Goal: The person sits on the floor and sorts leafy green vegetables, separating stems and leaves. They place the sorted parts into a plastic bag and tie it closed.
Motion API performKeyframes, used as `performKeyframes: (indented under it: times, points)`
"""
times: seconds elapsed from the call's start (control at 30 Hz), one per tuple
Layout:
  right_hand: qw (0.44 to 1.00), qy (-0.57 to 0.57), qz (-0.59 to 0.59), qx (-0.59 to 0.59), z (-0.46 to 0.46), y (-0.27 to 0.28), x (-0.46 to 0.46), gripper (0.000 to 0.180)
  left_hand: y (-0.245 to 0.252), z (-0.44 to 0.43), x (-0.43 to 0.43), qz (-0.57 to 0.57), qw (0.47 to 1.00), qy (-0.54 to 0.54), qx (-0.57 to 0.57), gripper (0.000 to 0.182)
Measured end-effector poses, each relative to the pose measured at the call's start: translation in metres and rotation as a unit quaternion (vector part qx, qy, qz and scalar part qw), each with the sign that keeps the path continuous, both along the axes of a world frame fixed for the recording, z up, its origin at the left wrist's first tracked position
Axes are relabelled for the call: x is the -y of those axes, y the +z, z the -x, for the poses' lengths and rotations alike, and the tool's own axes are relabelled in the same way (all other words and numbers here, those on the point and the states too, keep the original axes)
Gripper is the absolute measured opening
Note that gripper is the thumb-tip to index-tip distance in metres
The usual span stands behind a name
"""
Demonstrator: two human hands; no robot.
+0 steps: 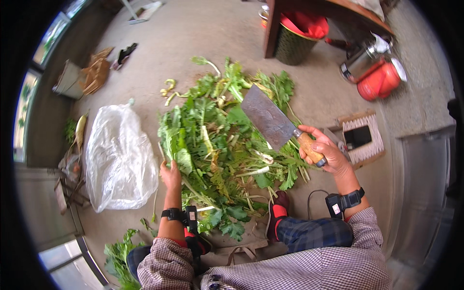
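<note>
My right hand (320, 148) grips the wooden handle of a cleaver (270, 117); its broad, stained blade is raised over the pile and points up and left. A large heap of leafy greens with pale stalks (217, 145), some leaves yellowed, lies on the floor before me. At the heap's left edge my left hand (171, 174) has its fingers around a stalk or leaf stems; how firmly is hard to see. A clear plastic bag (121, 159) lies flat to the left of this hand. More greens (121, 259) lie at the lower left.
A woven bin with a red liner (295, 43) stands by a wooden table. Right of it are a metal flask (357, 65) and a red jug (380, 81). A box with a dark opening (359, 137) is at the right. A white root vegetable (80, 130) and a brown bag (96, 74) lie left.
</note>
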State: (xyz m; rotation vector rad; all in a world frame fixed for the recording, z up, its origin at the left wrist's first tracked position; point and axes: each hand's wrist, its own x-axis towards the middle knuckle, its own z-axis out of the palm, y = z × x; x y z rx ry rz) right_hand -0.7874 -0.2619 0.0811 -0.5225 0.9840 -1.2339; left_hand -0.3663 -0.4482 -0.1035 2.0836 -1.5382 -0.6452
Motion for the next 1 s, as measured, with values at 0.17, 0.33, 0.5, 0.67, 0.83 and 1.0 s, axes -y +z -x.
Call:
performKeyframes:
  times: [0.17, 0.33, 0.5, 0.67, 0.83, 1.0]
  points:
    - [0.969, 0.087, 0.035, -0.227, -0.040, 0.072, 0.024, 0.057, 0.089, 0.038, -0.014, 0.043, 0.974, -0.027, -0.220, 0.037]
    - [0.717, 0.096, 0.259, -0.640, -0.112, 0.141, 0.030, 0.048, 0.206, 0.090, -0.087, -0.050, 0.852, -0.314, -0.417, 0.042]
    - [0.553, 0.096, 0.392, -0.729, -0.182, 0.182, 0.009, 0.045, 0.271, 0.083, -0.144, -0.085, 0.746, -0.312, -0.583, 0.044]
    - [0.495, 0.111, 0.462, -0.728, -0.223, 0.191, -0.001, 0.054, 0.280, 0.057, -0.170, -0.043, 0.680, -0.265, -0.683, 0.046]
    - [0.461, 0.093, 0.494, -0.732, -0.243, 0.179, -0.002, 0.055, 0.276, 0.041, -0.173, -0.030, 0.687, -0.230, -0.689, 0.041]
    - [0.457, 0.068, 0.502, -0.732, -0.249, 0.166, 0.003, 0.054, 0.272, 0.037, -0.171, -0.032, 0.678, -0.218, -0.701, 0.037]
